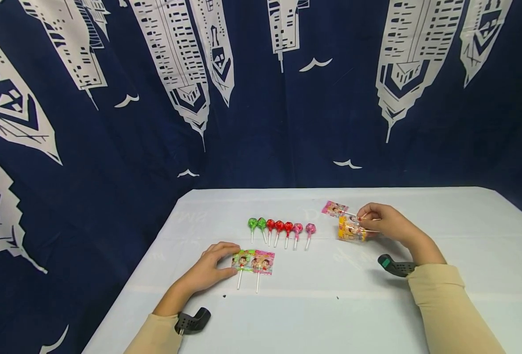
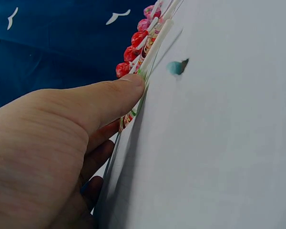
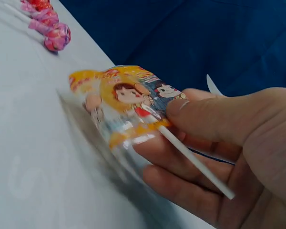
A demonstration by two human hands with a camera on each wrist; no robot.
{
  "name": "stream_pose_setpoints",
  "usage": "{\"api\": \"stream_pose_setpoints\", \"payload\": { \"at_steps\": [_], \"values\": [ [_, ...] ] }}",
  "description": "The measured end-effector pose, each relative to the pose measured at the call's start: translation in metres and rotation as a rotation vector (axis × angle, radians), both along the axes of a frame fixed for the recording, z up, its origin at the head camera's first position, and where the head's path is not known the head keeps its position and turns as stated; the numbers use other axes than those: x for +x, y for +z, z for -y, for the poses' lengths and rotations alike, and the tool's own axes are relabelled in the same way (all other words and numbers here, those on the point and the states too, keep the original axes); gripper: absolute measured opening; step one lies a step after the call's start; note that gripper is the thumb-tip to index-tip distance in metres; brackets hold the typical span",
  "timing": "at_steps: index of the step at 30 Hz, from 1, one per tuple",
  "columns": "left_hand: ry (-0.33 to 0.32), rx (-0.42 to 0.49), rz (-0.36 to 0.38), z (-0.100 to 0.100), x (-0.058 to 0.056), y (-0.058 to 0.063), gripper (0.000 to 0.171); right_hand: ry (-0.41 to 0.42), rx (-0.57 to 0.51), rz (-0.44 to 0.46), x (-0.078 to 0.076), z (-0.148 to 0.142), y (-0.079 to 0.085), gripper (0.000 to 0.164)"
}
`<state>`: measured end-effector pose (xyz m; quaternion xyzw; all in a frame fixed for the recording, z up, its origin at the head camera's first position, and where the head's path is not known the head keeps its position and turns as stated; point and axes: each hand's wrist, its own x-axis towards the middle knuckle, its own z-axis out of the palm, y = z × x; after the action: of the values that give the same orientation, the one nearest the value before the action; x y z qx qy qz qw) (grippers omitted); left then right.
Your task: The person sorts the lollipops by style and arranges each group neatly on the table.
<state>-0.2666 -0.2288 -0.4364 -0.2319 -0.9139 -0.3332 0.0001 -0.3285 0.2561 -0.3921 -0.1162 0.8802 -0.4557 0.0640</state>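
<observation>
My left hand [image 1: 209, 268] pinches the edge of a green-wrapped flat lollipop [image 1: 242, 260] between thumb and fingers, as the left wrist view shows. A pink-wrapped flat lollipop [image 1: 263, 262] lies against its right side, both sticks toward me. On the right, my right hand [image 1: 386, 224] holds an orange-wrapped flat lollipop [image 3: 131, 102], thumb on the wrapper and white stick across the fingers. Its shadow falls on the table below it. Another pink-wrapped flat lollipop [image 1: 334, 208] is just beyond, its stick running toward the right fingers; whether they touch it I cannot tell.
A row of round lollipops stretches across the middle of the white table [image 1: 296, 319]: green ones [image 1: 252, 223], red ones [image 1: 279, 226] and pink ones [image 1: 310, 228]. Small dark specks [image 1: 224, 296] lie nearer me. Behind hangs a dark blue cloth [image 1: 265, 147] with white building prints.
</observation>
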Motion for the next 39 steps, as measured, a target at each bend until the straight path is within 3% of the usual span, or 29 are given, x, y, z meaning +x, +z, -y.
{"api": "stream_pose_setpoints", "payload": {
  "at_steps": [5, 11, 18, 32, 39],
  "values": [
    [-0.005, 0.002, 0.001, -0.001, -0.001, 0.0, 0.051, 0.076, -0.127, 0.046, 0.003, 0.001, -0.001, 0.037],
    [-0.02, 0.001, 0.008, -0.003, -0.003, 0.0, 0.052, 0.119, -0.136, 0.052, 0.008, 0.011, 0.0, 0.035],
    [-0.012, -0.014, -0.011, -0.003, -0.004, 0.001, 0.051, 0.166, -0.173, 0.042, 0.015, 0.04, 0.002, 0.036],
    [-0.008, -0.008, -0.01, 0.001, -0.001, 0.001, 0.052, 0.142, -0.394, 0.044, 0.043, 0.101, -0.002, 0.036],
    [-0.014, -0.003, -0.016, 0.001, -0.001, 0.0, 0.051, 0.243, -0.449, 0.038, 0.053, 0.118, -0.004, 0.034]
  ]
}}
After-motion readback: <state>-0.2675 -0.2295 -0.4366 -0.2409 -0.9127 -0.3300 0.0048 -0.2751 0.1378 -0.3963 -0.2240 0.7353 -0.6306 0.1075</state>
